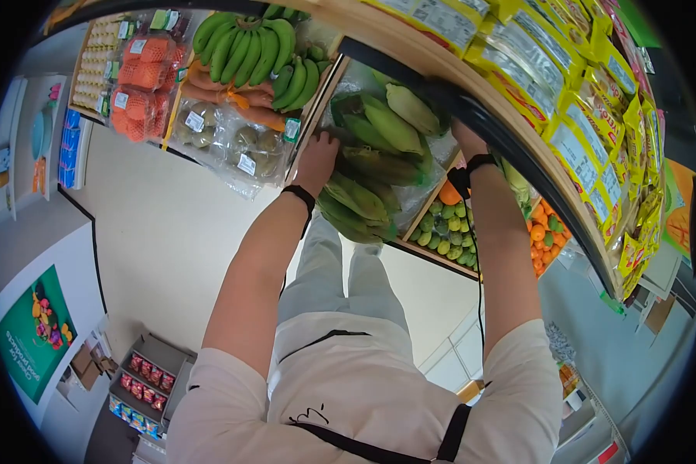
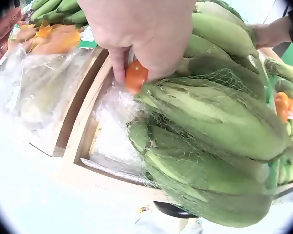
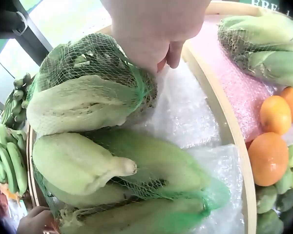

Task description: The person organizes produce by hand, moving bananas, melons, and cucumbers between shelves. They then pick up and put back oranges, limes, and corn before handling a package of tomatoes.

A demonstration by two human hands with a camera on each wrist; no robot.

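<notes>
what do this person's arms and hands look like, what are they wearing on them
The left hand and right hand are bare, without gloves. Each wrist carries a black band: the left strap and the right strap. A thin black cable runs from the right strap along the forearm. The forearms are uncovered; short pale beige sleeves end above the elbows.
</notes>
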